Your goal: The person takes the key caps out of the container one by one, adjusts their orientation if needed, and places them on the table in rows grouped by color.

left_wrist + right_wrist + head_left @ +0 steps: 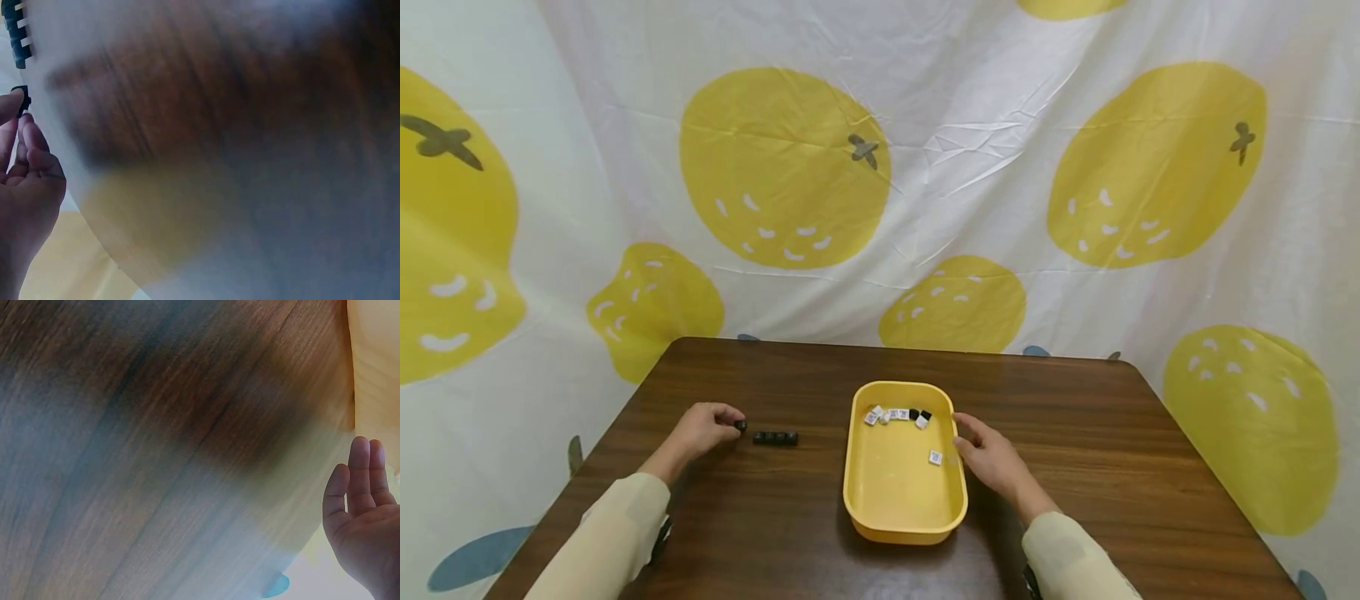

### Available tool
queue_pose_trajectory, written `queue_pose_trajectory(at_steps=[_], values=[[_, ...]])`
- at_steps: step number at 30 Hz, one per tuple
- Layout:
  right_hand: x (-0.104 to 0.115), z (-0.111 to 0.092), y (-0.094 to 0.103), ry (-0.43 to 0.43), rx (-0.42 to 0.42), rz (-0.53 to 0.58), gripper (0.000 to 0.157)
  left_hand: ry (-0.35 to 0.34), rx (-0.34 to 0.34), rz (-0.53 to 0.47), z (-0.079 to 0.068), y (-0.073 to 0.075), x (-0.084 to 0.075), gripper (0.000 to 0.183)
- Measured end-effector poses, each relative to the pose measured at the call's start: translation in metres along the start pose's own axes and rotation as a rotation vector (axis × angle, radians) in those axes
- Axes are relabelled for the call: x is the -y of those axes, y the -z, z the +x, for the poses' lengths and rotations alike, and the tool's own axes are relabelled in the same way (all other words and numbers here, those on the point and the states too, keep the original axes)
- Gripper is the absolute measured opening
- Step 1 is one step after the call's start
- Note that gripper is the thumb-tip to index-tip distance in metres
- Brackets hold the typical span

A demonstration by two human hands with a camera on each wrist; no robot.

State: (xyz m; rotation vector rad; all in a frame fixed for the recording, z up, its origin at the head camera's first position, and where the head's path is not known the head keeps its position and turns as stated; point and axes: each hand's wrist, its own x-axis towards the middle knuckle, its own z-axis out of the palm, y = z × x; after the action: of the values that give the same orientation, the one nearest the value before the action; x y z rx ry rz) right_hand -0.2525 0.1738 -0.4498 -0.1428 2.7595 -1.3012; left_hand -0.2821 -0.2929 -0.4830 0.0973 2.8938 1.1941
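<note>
Head view: my left hand (703, 429) pinches a small black block (741, 425) between thumb and finger, above or on the desk (737, 517), just beside the left end of a short row of black blocks (775, 438). To the right of that row, and apart from it, stands a yellow tray (895, 496). Small white blocks (903, 414), some bearing printed marks, lie toward its far end along with dark pieces (914, 414); a lone white block (935, 457) sits near the right wall. My right hand (994, 458) is at the tray's right rim, thumb and fingers spread; whether they press the rim I cannot tell. A white cloth (970, 192) printed with yellow fruit hangs behind

Left wrist view: the black block is held at my thumb tip, the notched row near it at the picture's edge; the wood is blurred.

Right wrist view: my fingers are extended and grip nothing visible, the yellow tray wall beyond
</note>
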Motion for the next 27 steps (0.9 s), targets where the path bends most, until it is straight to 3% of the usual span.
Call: queue_pose_trajectory(at_steps=[9, 18, 27], values=[[-0.0023, 0.0018, -0.0001, -0.004, -0.005, -0.02, 0.045, -0.001, 0.042, 0.002, -0.0046, -0.0035, 0.0041, 0.018], [-0.0016, 0.0016, -0.0004, -0.016, -0.004, -0.014, 0.046, -0.048, 0.064, -0.019, -0.0027, -0.0078, 0.0034, 0.023], [-0.0033, 0.0021, -0.0011, -0.011, -0.005, -0.002, 0.045, -0.005, 0.1, -0.046, -0.0037, -0.008, 0.0014, 0.035]])
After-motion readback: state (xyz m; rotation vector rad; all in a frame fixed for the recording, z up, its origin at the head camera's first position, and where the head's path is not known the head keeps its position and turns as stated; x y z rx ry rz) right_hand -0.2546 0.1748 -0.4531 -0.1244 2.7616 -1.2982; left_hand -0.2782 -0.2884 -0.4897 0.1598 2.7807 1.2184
